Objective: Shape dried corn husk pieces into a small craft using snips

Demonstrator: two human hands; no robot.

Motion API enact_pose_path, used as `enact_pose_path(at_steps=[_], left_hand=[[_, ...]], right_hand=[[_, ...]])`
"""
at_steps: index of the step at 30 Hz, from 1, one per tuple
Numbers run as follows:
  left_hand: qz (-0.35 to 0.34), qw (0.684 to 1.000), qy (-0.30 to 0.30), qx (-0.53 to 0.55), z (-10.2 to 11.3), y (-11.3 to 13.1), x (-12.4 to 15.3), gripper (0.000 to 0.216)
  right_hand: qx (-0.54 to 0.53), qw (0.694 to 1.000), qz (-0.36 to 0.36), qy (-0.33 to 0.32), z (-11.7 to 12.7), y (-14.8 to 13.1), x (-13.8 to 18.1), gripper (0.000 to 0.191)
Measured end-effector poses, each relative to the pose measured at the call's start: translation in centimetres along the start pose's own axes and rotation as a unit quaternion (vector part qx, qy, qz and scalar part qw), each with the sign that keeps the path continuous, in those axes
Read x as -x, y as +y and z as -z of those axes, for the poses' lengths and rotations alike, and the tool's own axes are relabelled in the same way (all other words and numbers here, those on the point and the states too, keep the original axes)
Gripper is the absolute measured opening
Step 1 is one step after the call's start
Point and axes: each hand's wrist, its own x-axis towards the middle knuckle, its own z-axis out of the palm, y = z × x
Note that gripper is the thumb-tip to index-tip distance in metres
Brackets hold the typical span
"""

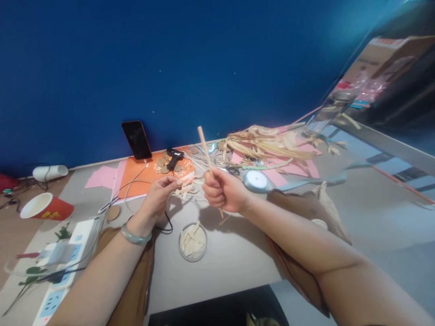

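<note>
Pale and slim, a stick (205,149) leans to the left in my right hand (224,191), the fingers curled tight around it, with a long end rising above my fist and a short one showing below. My left hand (158,194) is near the orange sheet (136,181), thumb and forefinger brought together; whether they pinch a thin strip I cannot tell. On the table (217,280), nearer me, sits a round dish (192,260) of pale scraps (192,241). A black glue gun (175,158) lies beyond my left hand.
</note>
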Motion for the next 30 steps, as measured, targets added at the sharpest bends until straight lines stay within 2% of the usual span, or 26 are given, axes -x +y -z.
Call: enact_pose_path(at_steps=[2, 4, 5, 6, 8, 10, 12, 14, 17, 21, 24, 27, 30], left_hand=[[-0.003, 1.000, 0.001, 0.007, -0.1, -0.1, 0.0, 0.024], [-0.004, 1.000, -0.008, 0.013, -0.4, -0.3, 0.1, 0.023], [-0.003, 1.000, -0.014, 0.015, -0.5, -0.4, 0.2, 0.023], [0.001, 1.000, -0.021, 0.015, -0.7, -0.4, 0.3, 0.023], [0.011, 0.999, -0.029, 0.009, -1.0, -0.5, 0.6, 0.024], [0.017, 0.999, -0.030, -0.001, -1.2, -0.6, 0.7, 0.025], [0.013, 0.999, -0.030, -0.011, -1.3, -0.8, 0.7, 0.025], [0.005, 0.999, -0.037, -0.020, -1.3, -0.9, 0.7, 0.025], [-0.002, 0.998, -0.055, -0.022, -1.3, -0.9, 0.7, 0.024], [-0.001, 0.999, -0.037, -0.011, -0.8, -0.6, 0.4, 0.021], [0.001, 1.000, -0.001, 0.007, -0.3, -0.3, 0.0, 0.023], [-0.004, 0.999, 0.013, 0.034, -0.1, -0.3, -0.3, 0.025], [-0.002, 0.999, 0.001, 0.052, -0.4, -0.6, -0.1, 0.024]], right_hand=[[0.016, 0.996, 0.026, 0.087, 0.2, -0.1, -0.5, 0.035], [0.079, 0.983, -0.001, 0.168, 0.4, 0.5, -1.2, 0.029], [0.125, 0.976, -0.017, 0.179, 0.4, 1.0, -1.5, 0.025], [0.178, 0.970, -0.013, 0.165, 0.3, 1.6, -1.6, 0.021], [0.279, 0.953, 0.052, 0.104, 0.0, 2.6, -1.6, 0.019], [0.339, 0.932, 0.113, 0.069, -0.2, 3.3, -1.4, 0.028], [0.357, 0.923, 0.118, 0.083, -0.3, 3.7, -1.3, 0.044], [0.356, 0.924, 0.094, 0.106, -0.3, 3.9, -1.3, 0.054], [0.301, 0.946, 0.054, 0.109, -0.3, 3.8, -1.4, 0.055], [0.144, 0.988, -0.032, 0.049, -0.7, 2.5, -0.8, 0.050], [0.057, 0.998, -0.019, 0.019, -0.6, 0.8, -0.2, 0.047], [0.042, 0.995, 0.044, 0.081, -0.3, -0.1, -0.3, 0.046], [0.138, 0.979, 0.016, 0.148, 0.0, 0.7, -1.0, 0.039]])
